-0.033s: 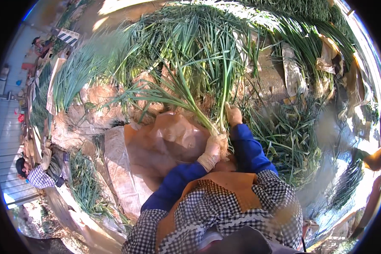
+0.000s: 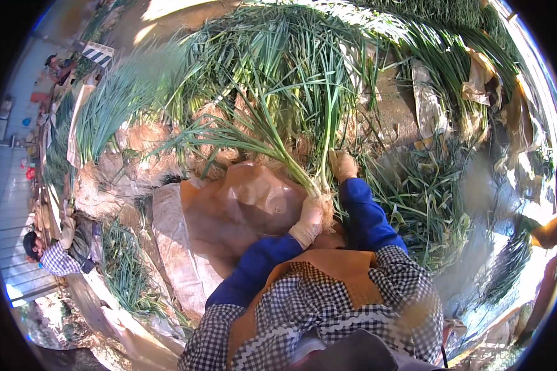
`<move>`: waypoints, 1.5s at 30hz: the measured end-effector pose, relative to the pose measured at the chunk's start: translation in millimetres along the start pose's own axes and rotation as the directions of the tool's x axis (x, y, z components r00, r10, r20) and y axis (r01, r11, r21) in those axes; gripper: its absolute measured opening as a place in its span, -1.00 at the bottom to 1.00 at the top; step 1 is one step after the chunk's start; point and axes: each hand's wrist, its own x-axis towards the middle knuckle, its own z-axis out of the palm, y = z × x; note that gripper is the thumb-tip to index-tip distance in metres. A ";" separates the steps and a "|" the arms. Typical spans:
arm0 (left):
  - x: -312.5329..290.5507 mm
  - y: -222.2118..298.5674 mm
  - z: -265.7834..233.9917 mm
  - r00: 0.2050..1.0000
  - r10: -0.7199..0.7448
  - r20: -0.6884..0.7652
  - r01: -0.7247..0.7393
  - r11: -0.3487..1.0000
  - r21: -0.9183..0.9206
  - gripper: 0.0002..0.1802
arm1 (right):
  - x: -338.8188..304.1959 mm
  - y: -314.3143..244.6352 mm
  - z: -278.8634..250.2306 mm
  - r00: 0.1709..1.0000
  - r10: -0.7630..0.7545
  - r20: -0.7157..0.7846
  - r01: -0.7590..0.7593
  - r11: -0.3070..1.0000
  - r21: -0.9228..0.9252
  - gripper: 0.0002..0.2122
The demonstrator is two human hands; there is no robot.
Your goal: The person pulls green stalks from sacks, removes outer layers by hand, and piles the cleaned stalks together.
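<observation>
Left hand (image 2: 311, 214) pinches scallions (image 2: 297, 171) by the roots; right hand (image 2: 344, 166) alongside, grip unclear: likely parting them, next needing a steady pull.

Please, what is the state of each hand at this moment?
Left hand: closed, holding onions.
Right hand: beside the onions; whether it grips any cannot be told.

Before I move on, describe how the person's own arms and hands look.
Plain blue sleeves run down toward the wrists on both arms; above them come looser, black-and-white checked sleeves. The left hand and right hand appear too small to show finer detail.
</observation>
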 end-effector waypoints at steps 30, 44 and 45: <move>-29.0 37.6 29.1 0.956 -0.283 0.081 0.285 0.958 -0.012 -0.69 | -108.8 -16.2 -145.9 0.659 -0.512 0.551 -0.085 0.678 0.731 -0.72; -10.5 30.2 34.7 0.968 0.197 -0.156 -0.104 0.880 0.464 -0.85 | -60.7 10.9 -9.8 0.955 -0.071 0.287 -0.109 0.819 0.564 -0.73; 2.4 17.8 7.6 0.950 0.297 -0.097 -0.198 0.813 0.547 -0.84 | -63.1 7.0 -9.9 0.963 -0.069 0.262 -0.075 0.860 0.504 -0.72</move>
